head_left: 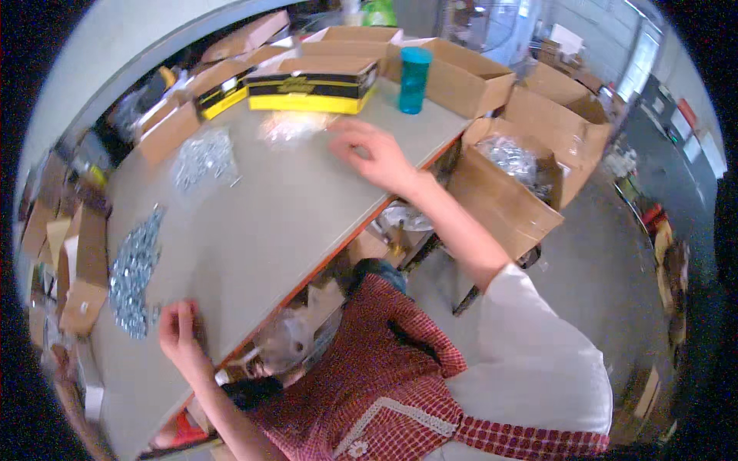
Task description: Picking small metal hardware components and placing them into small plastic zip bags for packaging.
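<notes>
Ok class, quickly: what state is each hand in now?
Left hand: curled near small silvery metal parts; whether it holds anything is unclear.
Right hand: loosely curled, blurred; any hold unclear.

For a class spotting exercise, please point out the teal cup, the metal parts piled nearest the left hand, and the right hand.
Teal cup (413,83), head view: middle of its side.
Metal parts (134,278), head view: middle of the pile.
Right hand (378,157), head view: back of the hand.

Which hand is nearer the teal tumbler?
Right. The right hand is near the teal tumbler, lower in view; the left hand is far off, beside the long pile of shiny parts.
</notes>
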`<state>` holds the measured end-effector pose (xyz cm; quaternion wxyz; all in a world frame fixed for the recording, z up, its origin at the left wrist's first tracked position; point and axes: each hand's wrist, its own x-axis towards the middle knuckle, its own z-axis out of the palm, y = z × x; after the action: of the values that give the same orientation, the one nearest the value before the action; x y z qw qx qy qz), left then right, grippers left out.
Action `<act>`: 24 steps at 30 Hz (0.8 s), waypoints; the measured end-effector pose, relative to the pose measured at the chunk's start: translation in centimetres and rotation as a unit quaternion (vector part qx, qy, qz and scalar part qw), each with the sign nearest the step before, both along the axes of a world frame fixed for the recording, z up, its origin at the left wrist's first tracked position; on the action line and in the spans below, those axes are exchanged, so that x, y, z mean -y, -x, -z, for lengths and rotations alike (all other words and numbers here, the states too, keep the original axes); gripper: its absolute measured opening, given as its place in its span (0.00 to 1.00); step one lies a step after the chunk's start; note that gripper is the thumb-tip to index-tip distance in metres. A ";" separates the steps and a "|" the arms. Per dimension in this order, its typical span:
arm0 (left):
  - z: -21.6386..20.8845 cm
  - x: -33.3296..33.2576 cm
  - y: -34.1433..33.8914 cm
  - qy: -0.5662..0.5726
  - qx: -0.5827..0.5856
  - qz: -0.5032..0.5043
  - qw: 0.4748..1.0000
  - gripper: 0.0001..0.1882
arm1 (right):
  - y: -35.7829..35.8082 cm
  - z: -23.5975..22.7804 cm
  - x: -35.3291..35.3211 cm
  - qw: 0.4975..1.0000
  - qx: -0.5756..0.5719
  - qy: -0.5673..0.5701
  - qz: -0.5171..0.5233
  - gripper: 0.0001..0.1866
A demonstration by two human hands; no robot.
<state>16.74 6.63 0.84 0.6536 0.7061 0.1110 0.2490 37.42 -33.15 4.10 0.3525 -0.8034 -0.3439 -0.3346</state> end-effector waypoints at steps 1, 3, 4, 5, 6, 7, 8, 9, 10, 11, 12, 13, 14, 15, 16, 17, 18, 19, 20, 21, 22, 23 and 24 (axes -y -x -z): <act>0.0 0.4 -0.5 -0.026 0.006 -0.008 1.000 0.07 | -2.1 -0.1 -0.7 1.000 -0.006 -0.001 -0.017 0.12; 1.2 -0.2 -1.5 -0.022 0.029 -0.013 0.999 0.08 | -7.6 0.7 -2.5 0.992 -0.096 0.076 0.004 0.12; 1.1 -0.1 -1.8 -0.002 0.026 0.001 1.000 0.07 | -10.0 1.0 -3.1 0.985 -0.124 0.109 0.047 0.14; 0.1 0.3 -1.2 -0.020 0.035 -0.031 0.999 0.06 | -11.8 1.2 -4.4 0.977 -0.144 0.138 0.080 0.17; -0.2 0.6 -1.2 0.002 0.038 -0.043 0.998 0.06 | -13.2 1.4 -5.1 0.978 -0.141 0.139 0.063 0.17; -0.3 0.6 -1.2 0.024 0.042 -0.053 0.997 0.06 | -14.4 1.7 -5.9 0.979 -0.098 0.159 0.083 0.19; -0.1 0.5 -1.1 0.023 0.042 -0.066 0.997 0.06 | -14.7 1.6 -6.8 0.977 -0.056 0.178 0.105 0.20; 0.0 0.3 -1.0 0.022 0.052 -0.058 0.997 0.06 | -15.1 1.4 -7.7 0.978 -0.054 0.178 0.094 0.20; 0.1 0.2 -1.0 0.021 0.063 -0.049 0.997 0.06 | -15.5 1.1 -8.5 0.956 -0.103 0.241 0.134 0.20; 0.2 0.0 -0.7 0.019 0.061 -0.058 0.996 0.06 | -15.6 1.2 -9.3 0.925 -0.153 0.304 0.172 0.20; 0.3 0.0 -0.5 0.027 0.061 -0.037 0.997 0.06 | -16.0 1.5 -9.1 0.925 -0.152 0.304 0.169 0.20; 0.2 -0.1 -0.5 0.034 0.061 -0.014 0.997 0.06 | -16.7 1.8 -8.7 0.936 -0.165 0.267 0.158 0.19; 0.3 0.2 -0.5 0.026 0.041 -0.026 0.998 0.07 | -17.2 2.2 -8.0 0.946 -0.178 0.229 0.146 0.18; 0.1 0.4 -0.5 0.027 0.042 -0.032 0.998 0.07 | -17.5 2.3 -7.2 0.946 -0.176 0.231 0.142 0.18; -0.3 0.9 -0.3 -0.004 0.013 -0.034 0.999 0.07 | -17.4 2.4 -6.1 0.948 -0.286 0.098 0.098 0.16; -0.4 1.2 -0.4 -0.035 -0.017 -0.036 0.999 0.07 | -17.4 2.7 -5.5 0.919 -0.389 -0.037 0.053 0.14; -0.4 1.4 -0.6 -0.046 -0.017 -0.045 0.998 0.08 | -16.7 2.7 -5.7 0.919 -0.390 -0.033 0.050 0.14; -0.4 1.4 -0.7 -0.042 -0.019 -0.050 0.998 0.08 | -15.7 2.6 -5.9 0.939 -0.341 -0.027 0.037 0.13; -0.4 1.5 -0.7 -0.103 -0.041 -0.065 0.992 0.08 | -14.5 2.5 -6.0 0.956 -0.293 -0.022 0.025 0.12; -0.5 1.7 -0.8 -0.163 -0.063 -0.076 0.982 0.09 | -13.0 2.3 -6.2 0.955 -0.295 -0.018 0.024 0.12; -0.4 2.1 -1.3 -0.159 -0.068 -0.077 0.982 0.09 | -11.3 2.3 -6.7 0.966 -0.259 -0.002 -0.014 0.11; -0.4 2.6 -1.7 -0.180 -0.028 -0.065 0.981 0.09 | -9.2 2.1 -7.7 0.973 -0.223 0.015 -0.058 0.10; -0.3 3.3 -2.2 -0.200 0.010 -0.053 0.978 0.10 | -6.6 2.0 -8.7 0.971 -0.228 0.020 -0.062 0.10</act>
<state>18.94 3.37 1.12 0.4863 0.8129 0.0899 0.3078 44.07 -24.44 2.14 0.4256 -0.8425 -0.3104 -0.1126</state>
